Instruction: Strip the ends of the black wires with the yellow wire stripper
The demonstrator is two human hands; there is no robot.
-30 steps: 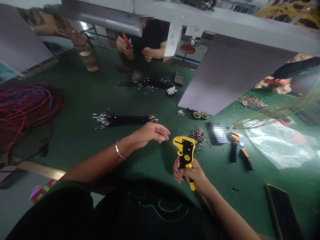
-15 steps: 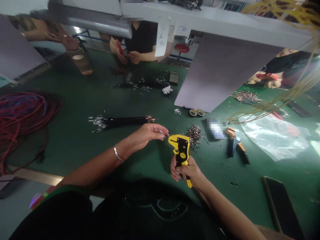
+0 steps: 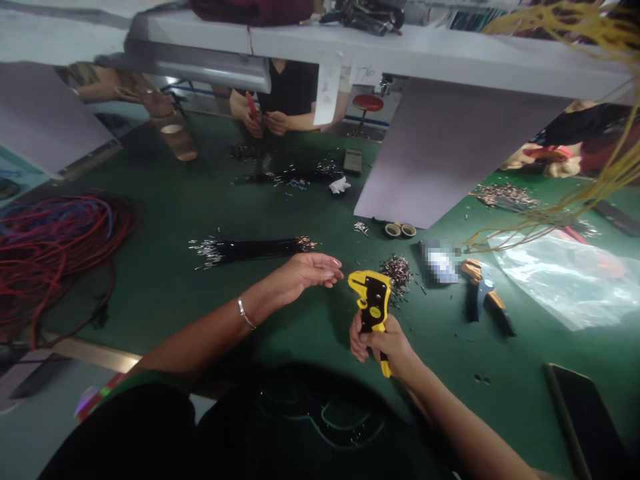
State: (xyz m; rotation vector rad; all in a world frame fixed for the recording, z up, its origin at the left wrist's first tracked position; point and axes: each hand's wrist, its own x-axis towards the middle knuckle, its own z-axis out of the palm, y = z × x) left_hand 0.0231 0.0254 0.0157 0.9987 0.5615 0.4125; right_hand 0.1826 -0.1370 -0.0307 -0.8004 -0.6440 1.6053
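Observation:
My right hand (image 3: 383, 343) is wrapped round the handles of a yellow and black wire stripper (image 3: 373, 300), whose jaws face up and left. Just left of the jaws, my left hand (image 3: 310, 277) has thumb and fingers pressed together in a pinch; what they hold, if anything, is too small to make out. A narrow gap separates those fingertips from the tool. Behind my left hand lies a bundle of black wires (image 3: 260, 249) with silvery ends at the left and coppery ends at the right. A heap of short cut pieces (image 3: 399, 275) lies behind the stripper.
Red and blue wires (image 3: 55, 247) are coiled at left. Tape rolls (image 3: 400, 230), a second stripper (image 3: 485, 293), a clear plastic bag (image 3: 565, 277) and a phone (image 3: 585, 420) lie at right. A divider panel (image 3: 440, 147) stands ahead; co-workers' hands (image 3: 265, 122) are beyond.
The whole view has shifted slightly, so things sit further right and lower. My left fingers have turned a little, and the small shiny piece seen at them before no longer shows clearly.

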